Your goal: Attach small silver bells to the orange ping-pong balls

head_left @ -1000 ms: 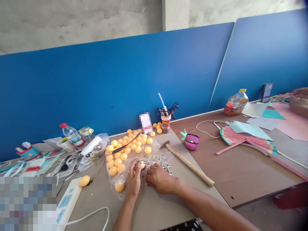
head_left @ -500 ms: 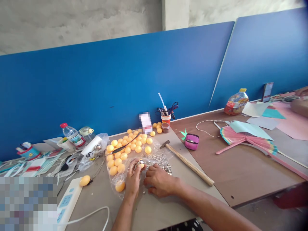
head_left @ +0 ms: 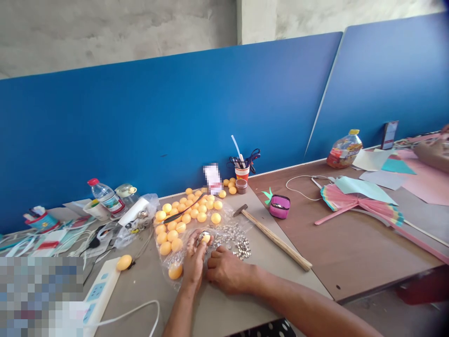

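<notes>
My left hand (head_left: 195, 257) is closed round an orange ball (head_left: 205, 238) partly covered with small silvery pieces. Just right of it, my right hand (head_left: 228, 269) rests low over the table with its fingers curled; what they hold, if anything, is hidden. Beyond both hands lies a scatter of small silvery pieces (head_left: 242, 245) on clear plastic. Several plain orange balls (head_left: 180, 227) spread over the plastic bag at the back left, and one ball (head_left: 175, 271) sits left of my left hand.
A hammer (head_left: 277, 240) lies to the right, near a purple pouch (head_left: 279, 207). At left are a power strip (head_left: 100, 292), cables and a bottle (head_left: 106, 199). Another person's hand (head_left: 433, 153) is at far right, beyond a pink paper fan (head_left: 361, 202).
My right hand has moved slightly left and down, with its fingers curled tighter, uncovering more silvery pieces. The ball in my left hand has turned slightly. The other person's hand has shifted.
</notes>
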`<state>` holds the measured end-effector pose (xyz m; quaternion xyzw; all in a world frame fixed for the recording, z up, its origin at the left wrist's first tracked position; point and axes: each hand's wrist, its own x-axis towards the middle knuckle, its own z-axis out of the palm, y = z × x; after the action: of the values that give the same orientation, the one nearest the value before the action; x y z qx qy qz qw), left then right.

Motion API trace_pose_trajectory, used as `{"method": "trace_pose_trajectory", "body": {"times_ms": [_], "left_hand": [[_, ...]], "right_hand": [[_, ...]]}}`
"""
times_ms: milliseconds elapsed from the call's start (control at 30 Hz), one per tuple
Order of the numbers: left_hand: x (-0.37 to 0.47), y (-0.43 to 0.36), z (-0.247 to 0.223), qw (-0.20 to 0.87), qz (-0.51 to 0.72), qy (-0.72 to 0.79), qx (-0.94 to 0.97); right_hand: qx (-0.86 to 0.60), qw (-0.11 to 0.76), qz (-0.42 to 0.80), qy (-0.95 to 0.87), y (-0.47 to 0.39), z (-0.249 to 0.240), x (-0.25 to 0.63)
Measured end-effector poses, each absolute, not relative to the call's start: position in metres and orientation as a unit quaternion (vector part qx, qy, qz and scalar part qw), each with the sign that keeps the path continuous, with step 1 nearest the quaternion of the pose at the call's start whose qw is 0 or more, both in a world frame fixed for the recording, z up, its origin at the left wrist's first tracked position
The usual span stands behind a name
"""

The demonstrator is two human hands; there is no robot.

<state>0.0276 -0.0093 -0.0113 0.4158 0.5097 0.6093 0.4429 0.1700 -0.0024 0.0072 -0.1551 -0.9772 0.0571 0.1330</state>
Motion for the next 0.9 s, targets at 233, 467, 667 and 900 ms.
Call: {"method": "trace_pose_trajectory", "body": {"times_ms": [233,467,667,900], "left_hand": [[0.028,-0.009,-0.012,0.473,0.626,0.494,0.374],[0.029,-0.010,-0.009,0.488,0.604,0.500,0.385],[0.028,-0.010,-0.008,0.461,0.599,0.525,0.392],[0.026,-0.013,-0.004,0.419,0.577,0.558,0.423]], "right_hand": [[-0.151,0.158,0.075,-0.973,-0.004,0.006,0.171],[-0.148,0.149,0.040,-0.977,-0.003,0.004,0.167],[-0.149,0.158,0.042,-0.975,0.000,0.001,0.168],[-0.200,0.217,0.139,-0.945,0.008,0.009,0.179]]}}
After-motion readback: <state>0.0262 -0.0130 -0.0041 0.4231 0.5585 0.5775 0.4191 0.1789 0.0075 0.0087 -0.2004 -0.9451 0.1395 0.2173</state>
